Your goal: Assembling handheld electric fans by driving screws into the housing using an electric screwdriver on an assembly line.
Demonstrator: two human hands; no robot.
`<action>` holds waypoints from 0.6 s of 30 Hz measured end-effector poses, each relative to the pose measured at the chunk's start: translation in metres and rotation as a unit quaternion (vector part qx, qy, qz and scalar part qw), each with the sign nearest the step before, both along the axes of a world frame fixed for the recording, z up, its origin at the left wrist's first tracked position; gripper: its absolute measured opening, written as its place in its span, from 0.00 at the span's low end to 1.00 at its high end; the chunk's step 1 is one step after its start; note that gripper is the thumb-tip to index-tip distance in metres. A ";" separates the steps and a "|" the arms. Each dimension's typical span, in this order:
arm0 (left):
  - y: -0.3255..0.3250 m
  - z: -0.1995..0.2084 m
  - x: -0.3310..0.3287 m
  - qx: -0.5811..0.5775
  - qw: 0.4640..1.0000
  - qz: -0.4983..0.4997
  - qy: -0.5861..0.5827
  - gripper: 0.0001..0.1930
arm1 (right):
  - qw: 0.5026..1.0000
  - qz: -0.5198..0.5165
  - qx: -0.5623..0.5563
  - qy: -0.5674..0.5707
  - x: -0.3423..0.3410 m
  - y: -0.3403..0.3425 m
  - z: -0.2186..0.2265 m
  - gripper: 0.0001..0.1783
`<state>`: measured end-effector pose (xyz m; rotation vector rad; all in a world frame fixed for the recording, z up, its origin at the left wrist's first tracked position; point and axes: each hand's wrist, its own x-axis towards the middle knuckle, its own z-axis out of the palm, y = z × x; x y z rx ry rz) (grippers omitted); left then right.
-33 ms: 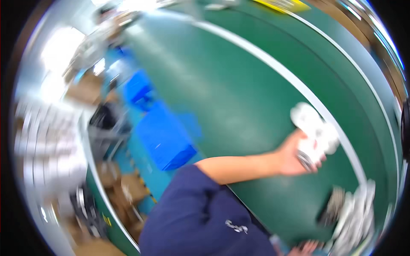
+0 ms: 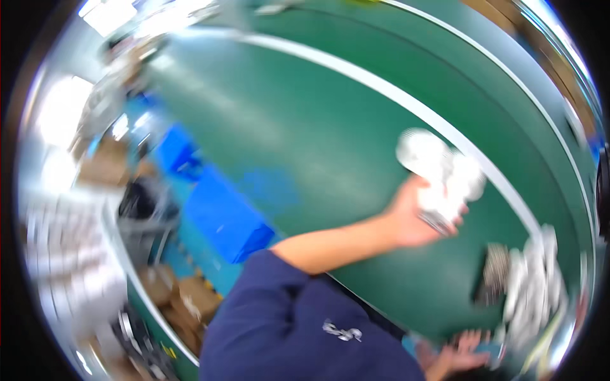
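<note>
1. White rounded item, blurred, sits in the left hand, whose fingers grasp its lower part over the green tabletop.
2. Right hand is near the bottom edge; I cannot tell its grip.
3. Whitish bundle lies beside a brownish block.

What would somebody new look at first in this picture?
Probably the blurry, bright white things in the left hand, right of the middle, above the green surface. Next might come the big blue boxy shape left of the middle, then the white band curving across the green.
</note>
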<state>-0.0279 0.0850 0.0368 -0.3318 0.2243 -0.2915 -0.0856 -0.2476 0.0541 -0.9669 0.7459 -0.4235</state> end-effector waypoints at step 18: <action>0.027 0.046 0.022 0.883 -0.125 -0.011 -0.453 0.45 | 0.876 0.234 0.073 -0.415 -0.005 -0.041 -0.022 0.38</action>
